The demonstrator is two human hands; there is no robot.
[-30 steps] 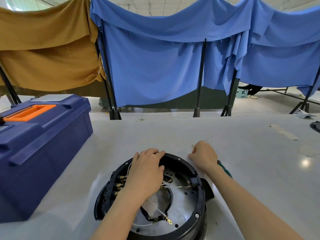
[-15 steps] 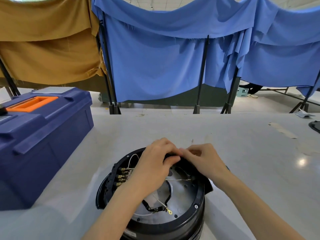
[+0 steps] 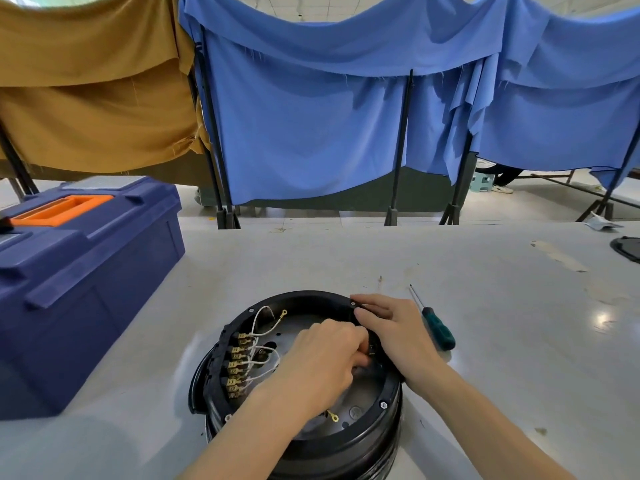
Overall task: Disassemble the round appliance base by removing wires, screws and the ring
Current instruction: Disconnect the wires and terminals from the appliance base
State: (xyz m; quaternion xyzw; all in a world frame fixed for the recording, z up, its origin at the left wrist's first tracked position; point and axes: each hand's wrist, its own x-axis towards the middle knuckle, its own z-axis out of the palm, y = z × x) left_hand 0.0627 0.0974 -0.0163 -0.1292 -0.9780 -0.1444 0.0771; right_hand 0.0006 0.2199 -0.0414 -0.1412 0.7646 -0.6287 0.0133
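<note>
Round black appliance base on a grey table, left hand curled inside it, right hand gripping its rim, white wires at left, green-handled screwdriver just beside, blue toolbox far left.

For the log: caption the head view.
Left hand works inside the appliance base, right hand holds its rim; screwdriver lies alongside.
</note>
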